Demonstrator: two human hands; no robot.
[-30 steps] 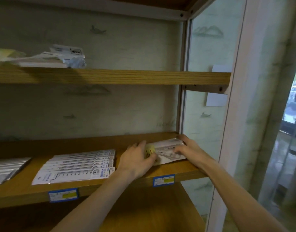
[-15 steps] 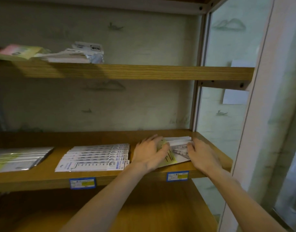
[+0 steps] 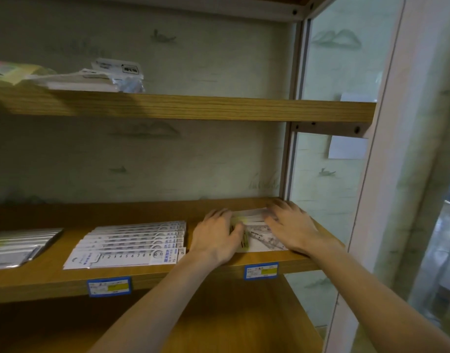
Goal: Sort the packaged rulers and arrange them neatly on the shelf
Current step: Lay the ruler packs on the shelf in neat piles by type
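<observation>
Both hands flat, fingers nearly straight, gripping nothing: left hand [image 3: 215, 236] and right hand [image 3: 291, 226] press the ruler packets [image 3: 260, 236] on the shelf [image 3: 40, 282], far right.

Wooden shelf [image 3: 147, 282] with 3 stacks of packaged rulers [image 3: 132, 244].

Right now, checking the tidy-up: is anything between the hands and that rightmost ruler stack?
Nothing visible: the left hand and right hand already rest on the rightmost ruler stack, one at each end.
</observation>
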